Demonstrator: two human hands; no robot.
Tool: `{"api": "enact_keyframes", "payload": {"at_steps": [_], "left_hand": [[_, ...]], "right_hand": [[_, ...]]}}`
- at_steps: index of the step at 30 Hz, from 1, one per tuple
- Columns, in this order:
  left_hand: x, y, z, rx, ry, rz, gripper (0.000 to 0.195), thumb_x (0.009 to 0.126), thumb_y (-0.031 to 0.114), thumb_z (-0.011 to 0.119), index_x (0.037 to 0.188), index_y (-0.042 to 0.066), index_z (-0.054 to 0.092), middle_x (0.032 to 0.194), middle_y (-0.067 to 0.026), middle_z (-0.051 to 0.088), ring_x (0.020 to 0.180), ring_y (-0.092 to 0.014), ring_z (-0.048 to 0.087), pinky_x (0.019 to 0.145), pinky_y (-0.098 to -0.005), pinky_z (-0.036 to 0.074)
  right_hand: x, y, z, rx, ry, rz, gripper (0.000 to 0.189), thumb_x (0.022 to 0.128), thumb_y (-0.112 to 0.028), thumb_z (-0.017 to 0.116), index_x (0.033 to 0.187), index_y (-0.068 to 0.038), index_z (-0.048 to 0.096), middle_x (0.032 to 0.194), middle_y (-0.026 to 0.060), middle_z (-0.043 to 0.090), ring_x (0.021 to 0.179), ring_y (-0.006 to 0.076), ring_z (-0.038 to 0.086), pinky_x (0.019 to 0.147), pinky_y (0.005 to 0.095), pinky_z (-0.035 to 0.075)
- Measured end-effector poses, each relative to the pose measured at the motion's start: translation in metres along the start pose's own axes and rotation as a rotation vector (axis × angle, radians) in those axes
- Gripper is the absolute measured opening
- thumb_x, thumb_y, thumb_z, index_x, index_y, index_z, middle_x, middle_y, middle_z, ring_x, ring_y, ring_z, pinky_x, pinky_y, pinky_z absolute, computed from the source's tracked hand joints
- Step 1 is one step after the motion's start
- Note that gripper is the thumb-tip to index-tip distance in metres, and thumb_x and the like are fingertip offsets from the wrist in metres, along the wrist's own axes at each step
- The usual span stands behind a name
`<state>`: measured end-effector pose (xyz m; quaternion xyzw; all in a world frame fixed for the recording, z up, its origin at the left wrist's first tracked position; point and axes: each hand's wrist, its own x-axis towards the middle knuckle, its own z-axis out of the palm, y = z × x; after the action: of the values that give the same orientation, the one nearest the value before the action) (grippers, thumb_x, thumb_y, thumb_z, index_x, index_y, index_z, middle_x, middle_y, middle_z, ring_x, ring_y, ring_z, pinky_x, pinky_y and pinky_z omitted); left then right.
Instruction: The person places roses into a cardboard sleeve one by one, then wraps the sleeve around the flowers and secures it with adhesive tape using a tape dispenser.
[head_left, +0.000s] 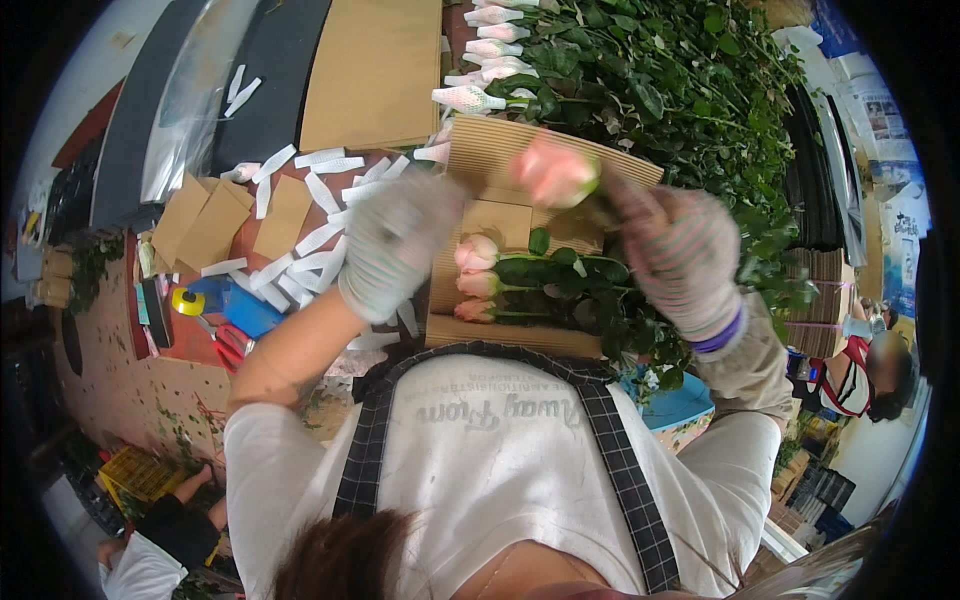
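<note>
My right hand (679, 251), in a striped knit glove, grips a pink rose (555, 171) just below its bloom. The flower is raised above a sheet of corrugated cardboard (517, 331). My left hand (401, 236), also gloved, is blurred by motion left of the rose; whether it holds anything is unclear. Several pink roses (477, 283) lie in a column on the cardboard, blooms to the left and leafy stems to the right. A small cardboard piece (499, 225) lies above them. White foam net sleeves (315, 236) are scattered beside my left hand.
Sleeved roses (469, 98) and a heap of leafy stems (675, 90) fill the far right. A large cardboard sheet (371, 75) lies at the back. Red-handled scissors (234, 346) and a blue container (251, 311) sit left. Other people (161, 540) are nearby.
</note>
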<state>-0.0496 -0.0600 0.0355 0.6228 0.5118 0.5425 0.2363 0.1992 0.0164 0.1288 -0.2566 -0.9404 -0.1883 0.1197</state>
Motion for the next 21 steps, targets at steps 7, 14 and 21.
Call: {"api": "enact_keyframes", "payload": {"at_steps": [7,14,21], "left_hand": [[-0.027,-0.032,0.023,0.349,-0.599,0.010,0.025,0.081,0.026,0.059,0.103,0.015,0.060,0.074,-0.0090,0.064,0.064,-0.028,0.062,0.058,-0.0401,0.048],[-0.020,-0.037,0.026,0.424,-0.910,-0.044,0.032,0.078,0.021,0.059,0.109,0.018,0.061,0.076,-0.0093,0.064,0.068,-0.028,0.062,0.059,-0.0403,0.048],[-0.018,-0.030,-0.046,0.511,-0.714,-0.239,0.045,0.073,0.020,0.069,0.116,0.009,0.059,0.096,-0.0130,0.062,0.093,-0.033,0.058,0.083,-0.0388,0.047]], "right_hand": [[-0.026,-0.046,0.106,0.209,-0.310,0.078,0.051,0.075,-0.008,0.054,0.125,-0.014,0.050,0.088,0.0071,0.061,0.078,0.0245,0.059,0.066,0.0383,0.048],[-0.036,-0.057,0.115,0.281,-0.408,-0.020,0.063,0.076,-0.008,0.051,0.137,-0.019,0.038,0.088,0.0081,0.060,0.078,0.0262,0.058,0.069,0.0405,0.047],[-0.039,-0.058,0.114,0.313,-0.393,-0.011,0.062,0.077,-0.008,0.050,0.137,-0.019,0.039,0.088,0.0077,0.060,0.077,0.0257,0.058,0.069,0.0405,0.046]]}}
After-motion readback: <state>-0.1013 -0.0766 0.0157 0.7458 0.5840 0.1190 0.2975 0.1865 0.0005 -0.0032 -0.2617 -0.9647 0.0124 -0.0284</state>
